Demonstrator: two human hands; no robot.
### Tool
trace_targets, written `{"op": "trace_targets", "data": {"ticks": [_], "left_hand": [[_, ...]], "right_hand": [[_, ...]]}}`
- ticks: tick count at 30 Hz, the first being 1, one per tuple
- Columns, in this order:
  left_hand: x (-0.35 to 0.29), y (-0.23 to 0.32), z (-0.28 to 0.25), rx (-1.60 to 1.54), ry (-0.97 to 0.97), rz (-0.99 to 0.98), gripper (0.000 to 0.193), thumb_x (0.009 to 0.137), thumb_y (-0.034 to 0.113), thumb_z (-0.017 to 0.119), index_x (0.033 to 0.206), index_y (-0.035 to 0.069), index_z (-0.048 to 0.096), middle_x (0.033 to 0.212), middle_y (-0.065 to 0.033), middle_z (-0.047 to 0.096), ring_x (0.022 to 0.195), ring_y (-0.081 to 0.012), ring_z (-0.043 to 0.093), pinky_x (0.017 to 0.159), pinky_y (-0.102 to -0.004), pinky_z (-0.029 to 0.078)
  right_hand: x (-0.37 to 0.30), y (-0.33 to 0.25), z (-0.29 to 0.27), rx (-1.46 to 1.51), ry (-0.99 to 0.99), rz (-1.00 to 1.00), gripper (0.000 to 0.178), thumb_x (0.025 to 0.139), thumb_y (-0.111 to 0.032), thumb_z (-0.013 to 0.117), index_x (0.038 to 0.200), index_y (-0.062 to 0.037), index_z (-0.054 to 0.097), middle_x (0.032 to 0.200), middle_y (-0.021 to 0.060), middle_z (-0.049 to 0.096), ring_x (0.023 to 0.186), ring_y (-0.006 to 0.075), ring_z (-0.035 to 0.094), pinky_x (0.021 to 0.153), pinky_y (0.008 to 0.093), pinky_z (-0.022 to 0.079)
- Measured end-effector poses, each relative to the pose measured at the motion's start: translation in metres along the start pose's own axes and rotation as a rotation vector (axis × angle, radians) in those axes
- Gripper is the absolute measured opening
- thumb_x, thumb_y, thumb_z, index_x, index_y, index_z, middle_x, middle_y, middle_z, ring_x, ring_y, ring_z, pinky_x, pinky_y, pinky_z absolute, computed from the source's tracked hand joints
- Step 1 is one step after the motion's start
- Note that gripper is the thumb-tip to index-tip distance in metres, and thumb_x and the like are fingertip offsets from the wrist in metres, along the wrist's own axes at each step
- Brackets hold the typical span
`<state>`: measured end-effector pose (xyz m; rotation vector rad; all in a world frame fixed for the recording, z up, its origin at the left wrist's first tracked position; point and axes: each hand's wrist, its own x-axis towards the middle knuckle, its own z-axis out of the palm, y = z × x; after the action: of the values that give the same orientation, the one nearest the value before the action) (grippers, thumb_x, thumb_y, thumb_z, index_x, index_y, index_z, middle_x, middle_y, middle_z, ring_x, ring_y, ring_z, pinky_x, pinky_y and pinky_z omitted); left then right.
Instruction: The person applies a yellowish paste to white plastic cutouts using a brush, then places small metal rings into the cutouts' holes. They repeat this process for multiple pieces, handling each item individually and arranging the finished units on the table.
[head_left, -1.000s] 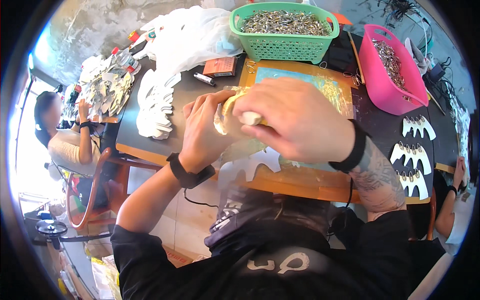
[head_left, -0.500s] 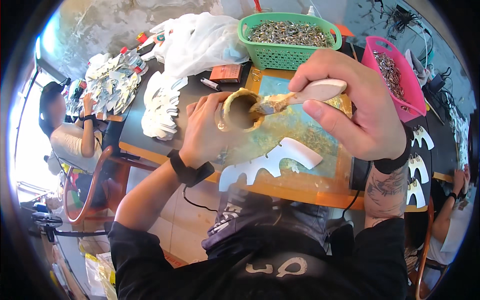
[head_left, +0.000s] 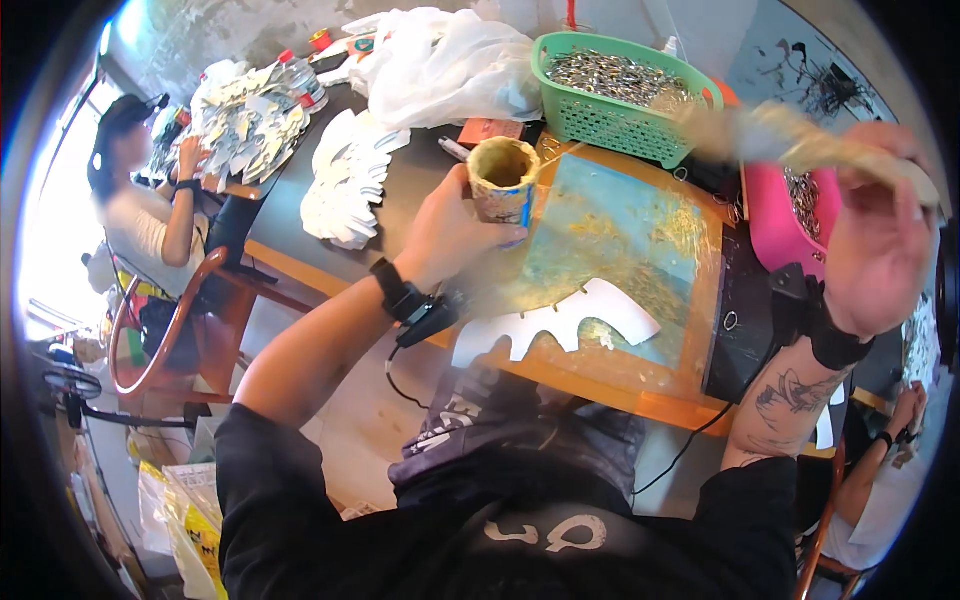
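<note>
Out comes the brush (head_left: 812, 145), swung high in the right hand's (head_left: 880, 245) grip! The left hand (head_left: 447, 228) clasps the crusted can (head_left: 510, 203), now more upright

The board (head_left: 600, 205) is kinda messy, light blue but blotched with yellow. Left of the board, blue is shown on the can (head_left: 508, 200), below a rim crusted yellowish tan. Along the board's near side, plain white is seen on the cutout (head_left: 612, 306). Behind the board, a green basket (head_left: 605, 127) is dotted with holes; rightward, a bin (head_left: 772, 225)'s done in loud pink.
</note>
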<state>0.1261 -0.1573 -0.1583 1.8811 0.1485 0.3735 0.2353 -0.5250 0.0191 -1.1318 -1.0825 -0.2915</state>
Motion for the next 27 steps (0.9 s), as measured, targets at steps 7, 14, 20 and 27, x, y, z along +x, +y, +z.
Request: {"op": "trace_targets", "data": {"ticks": [7, 14, 20, 27], "left_hand": [[-0.040, 0.023, -0.024, 0.395, 0.070, 0.045, 0.090, 0.076, 0.028, 0.089, 0.148, -0.002, 0.043, 0.147, -0.0206, 0.057, 0.132, -0.0332, 0.059, 0.111, -0.0415, 0.046], [-0.200, 0.063, 0.023, 0.753, -0.158, 0.438, 0.054, 0.089, 0.032, 0.075, 0.132, 0.002, 0.062, 0.142, -0.0207, 0.059, 0.129, -0.0386, 0.058, 0.109, -0.0509, 0.043], [-0.220, 0.040, 0.061, 0.908, -0.137, 0.322, 0.078, 0.094, 0.054, 0.064, 0.148, -0.001, 0.051, 0.158, -0.0286, 0.043, 0.149, -0.0419, 0.038, 0.123, -0.0561, 0.025], [-0.215, 0.030, 0.066, 0.931, -0.093, 0.339, 0.077, 0.093, 0.058, 0.062, 0.147, 0.004, 0.054, 0.157, -0.0288, 0.044, 0.148, -0.0433, 0.039, 0.123, -0.0639, 0.022]], "right_hand": [[0.010, 0.003, -0.011, 0.118, 0.095, -0.084, 0.051, 0.108, -0.027, 0.040, 0.138, 0.0119, 0.055, 0.115, 0.0198, 0.064, 0.095, 0.0207, 0.053, 0.083, 0.0337, 0.039], [-0.047, -0.001, 0.082, -0.172, -0.099, 0.271, 0.025, 0.102, -0.012, 0.056, 0.120, 0.0056, 0.059, 0.115, 0.0147, 0.065, 0.086, 0.0139, 0.061, 0.077, 0.0275, 0.051], [-0.095, 0.021, 0.152, -0.163, -0.250, 0.454, 0.015, 0.100, -0.008, 0.062, 0.112, 0.0007, 0.064, 0.097, 0.0040, 0.065, 0.079, 0.0078, 0.062, 0.074, 0.0240, 0.049], [-0.125, 0.044, 0.180, -0.332, -0.344, 0.512, 0.014, 0.098, -0.009, 0.065, 0.109, -0.0021, 0.063, 0.084, 0.0016, 0.065, 0.070, 0.0083, 0.060, 0.064, 0.0250, 0.047]]}}
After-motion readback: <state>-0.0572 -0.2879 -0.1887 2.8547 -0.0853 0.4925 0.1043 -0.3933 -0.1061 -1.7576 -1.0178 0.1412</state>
